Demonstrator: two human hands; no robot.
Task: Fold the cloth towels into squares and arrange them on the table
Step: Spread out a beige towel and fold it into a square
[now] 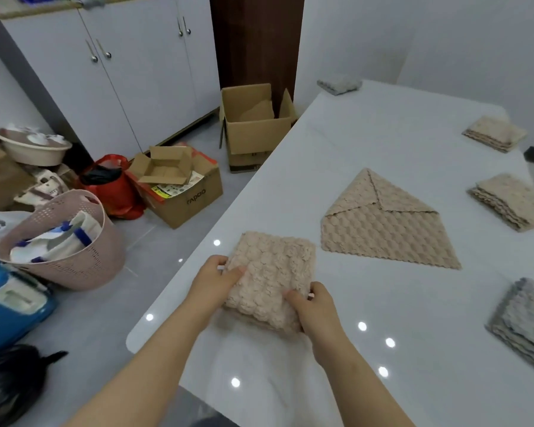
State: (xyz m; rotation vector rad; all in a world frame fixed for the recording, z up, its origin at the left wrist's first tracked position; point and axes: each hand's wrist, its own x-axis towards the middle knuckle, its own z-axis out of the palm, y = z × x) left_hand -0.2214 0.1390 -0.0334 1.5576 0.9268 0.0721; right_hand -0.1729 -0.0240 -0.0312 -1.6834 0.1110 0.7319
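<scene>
A beige bubbly towel folded into a thick square (270, 274) rests on the white table (383, 334) near its left edge. My left hand (216, 280) grips its left side and my right hand (313, 306) grips its near right corner. Just beyond it to the right lies a larger beige towel (379, 229), partly folded, with its far corners turned in to a point. Folded beige stacks sit at the right (515, 200) and far right (495, 134). A grey stack (524, 322) lies at the near right, and one grey folded towel (339, 83) sits at the far corner.
On the floor to the left stand a pink perforated basket (74, 241), a blue case (10, 306), a red bag (111, 183), a black bag (10, 383) and open cardboard boxes (256, 124) (182, 186). White cabinets (121, 72) line the back wall.
</scene>
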